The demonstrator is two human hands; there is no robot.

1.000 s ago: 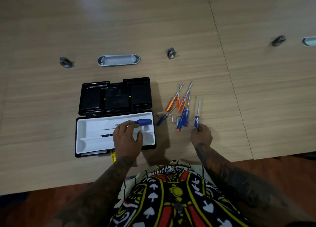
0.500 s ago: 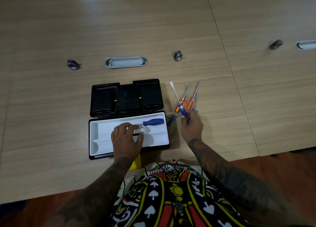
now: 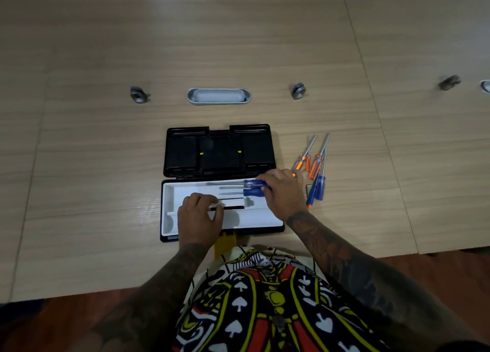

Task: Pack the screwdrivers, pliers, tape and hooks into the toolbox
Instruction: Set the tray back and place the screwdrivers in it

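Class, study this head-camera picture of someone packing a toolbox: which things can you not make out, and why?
- Head view: the right hand covers the ends of the blue handles, so its grip is unclear.
- The left hand hides part of the white tray.
- The metal piece beside the loose screwdrivers is mostly hidden.
- Pliers and tape: not visible.

Both hands (image 3: 200,213) (image 3: 285,192) forward, fingers curled

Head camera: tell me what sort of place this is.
Probably an office or meeting room, not a workshop. The wide wood-grain table is made of joined desk sections, with an oval metal cable port and round grommets set into its top. A reddish wood floor shows beneath the near edge.
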